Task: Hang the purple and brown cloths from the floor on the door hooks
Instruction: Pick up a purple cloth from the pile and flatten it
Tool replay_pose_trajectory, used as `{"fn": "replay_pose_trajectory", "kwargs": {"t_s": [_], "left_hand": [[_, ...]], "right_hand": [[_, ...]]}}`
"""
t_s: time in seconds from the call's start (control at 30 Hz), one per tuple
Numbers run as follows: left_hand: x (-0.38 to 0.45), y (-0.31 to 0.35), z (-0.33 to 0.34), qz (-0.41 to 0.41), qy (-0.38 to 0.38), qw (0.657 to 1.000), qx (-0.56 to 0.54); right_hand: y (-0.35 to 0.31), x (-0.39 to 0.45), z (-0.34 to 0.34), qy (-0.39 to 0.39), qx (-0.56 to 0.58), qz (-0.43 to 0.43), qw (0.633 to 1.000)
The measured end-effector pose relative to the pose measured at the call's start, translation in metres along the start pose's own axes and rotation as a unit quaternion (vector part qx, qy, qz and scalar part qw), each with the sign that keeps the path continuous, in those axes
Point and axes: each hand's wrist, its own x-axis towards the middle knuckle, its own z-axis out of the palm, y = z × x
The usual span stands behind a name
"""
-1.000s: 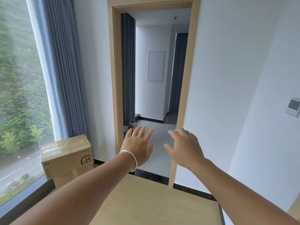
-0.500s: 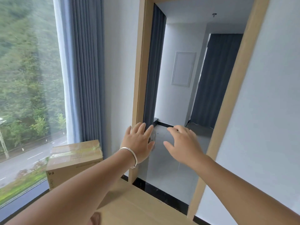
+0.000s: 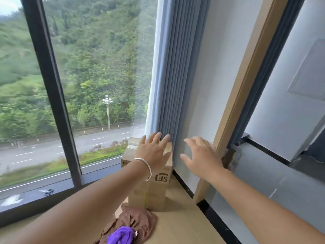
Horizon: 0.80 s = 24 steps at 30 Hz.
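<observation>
Below, the brown cloth (image 3: 136,221) and purple cloth (image 3: 121,235) are lying heaped on the wooden floor (image 3: 184,226) beside the cardboard box (image 3: 149,191); left hand (image 3: 153,152) and right hand (image 3: 202,155) are hovering open, empty, likely readying to reach down.

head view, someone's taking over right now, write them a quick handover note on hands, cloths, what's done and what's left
Left hand: open, empty, raised in front of the cardboard box.
Right hand: open, empty, raised near the door frame.
Brown cloth: crumpled on the wooden floor by the box.
Purple cloth: bunched on top of the brown one.
Done: nothing picked up.
Left: grab both cloths and hang them on the door hooks, which are not in view.
</observation>
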Motion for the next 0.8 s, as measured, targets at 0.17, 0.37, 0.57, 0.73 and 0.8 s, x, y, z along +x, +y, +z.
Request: {"fn": "replay_pose_trajectory", "kwargs": {"t_s": [0.17, 0.37, 0.57, 0.73, 0.8], "left_hand": [[0.027, -0.054, 0.044, -0.105, -0.03, 0.994, 0.033], [0.054, -0.094, 0.096, -0.225, -0.082, 0.97, 0.047], [0.034, -0.118, 0.168, -0.317, -0.121, 0.94, 0.04], [0.0, -0.139, 0.245, -0.382, -0.148, 0.912, 0.018], [-0.017, -0.145, 0.284, -0.402, -0.148, 0.904, 0.001]], "right_hand": [[-0.011, 0.079, 0.066, -0.031, 0.047, -0.088, 0.995], [-0.016, 0.159, 0.15, -0.102, 0.086, -0.182, 0.974], [-0.028, 0.189, 0.24, -0.186, 0.108, -0.241, 0.946], [-0.04, 0.175, 0.325, -0.235, 0.108, -0.271, 0.927], [-0.041, 0.166, 0.365, -0.248, 0.108, -0.277, 0.922]]}}
